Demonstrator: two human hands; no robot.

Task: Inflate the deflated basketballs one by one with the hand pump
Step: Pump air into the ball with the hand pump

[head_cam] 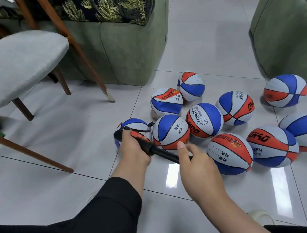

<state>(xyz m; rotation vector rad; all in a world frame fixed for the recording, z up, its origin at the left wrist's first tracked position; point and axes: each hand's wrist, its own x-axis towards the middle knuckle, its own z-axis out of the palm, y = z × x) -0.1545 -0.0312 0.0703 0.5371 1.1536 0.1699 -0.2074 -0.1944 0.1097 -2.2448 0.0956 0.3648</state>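
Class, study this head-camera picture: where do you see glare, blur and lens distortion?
Head view: bright window-like glare patches on the glossy floor tiles near the right hand; the far-right basketball and the left hand on the hand pump look slightly smeared; wide-angle bending curves the chair legs and tile lines towards the edges.

Even, bright indoor light. White glare patches on glossy floor tiles (205, 43): one just below my right hand (195, 167), another to its right. Soft shadows under chair (15, 66), far left of my left hand (133, 150). Slight motion blur on both my hands and balls (204, 120) beyond them. Wide-angle bending at edges: chair legs, sofa (120, 48) sides curve. Print on nearest balls legible.
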